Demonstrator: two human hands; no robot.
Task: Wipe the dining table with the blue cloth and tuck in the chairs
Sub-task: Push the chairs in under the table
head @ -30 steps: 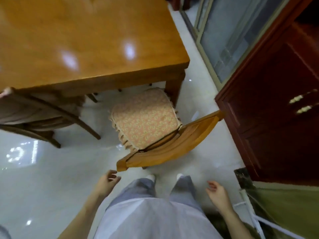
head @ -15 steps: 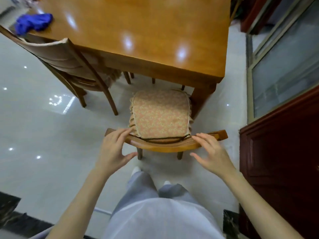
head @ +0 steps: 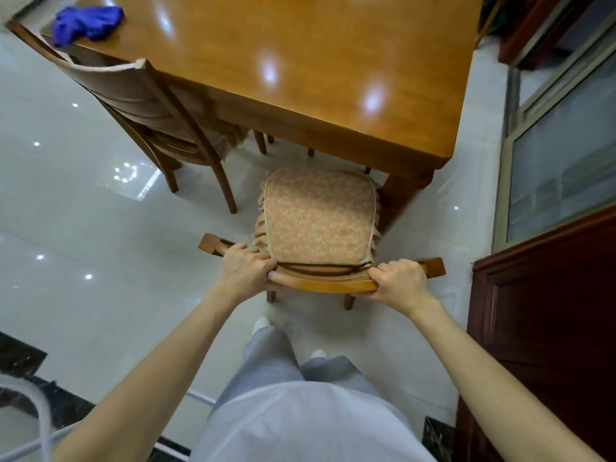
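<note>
A wooden chair [head: 321,284] with a patterned pink cushion [head: 318,216] stands just in front of me, its seat partly under the corner of the dining table [head: 300,55]. My left hand [head: 245,266] grips the left end of the chair's curved top rail. My right hand [head: 401,283] grips the right end of the same rail. The blue cloth [head: 86,22] lies crumpled on the table's far left corner. A second wooden chair [head: 143,105] is pushed in at the table's left side.
A dark red cabinet [head: 546,328] stands close on the right, beside a glass door [head: 563,155]. Glossy white tile floor [head: 83,245] spreads to the left. A white tube frame [head: 36,405] sits at the bottom left.
Both hands have gone from hovering open at the chair's top rail to closing around it. The view has moved closer over the chair.
</note>
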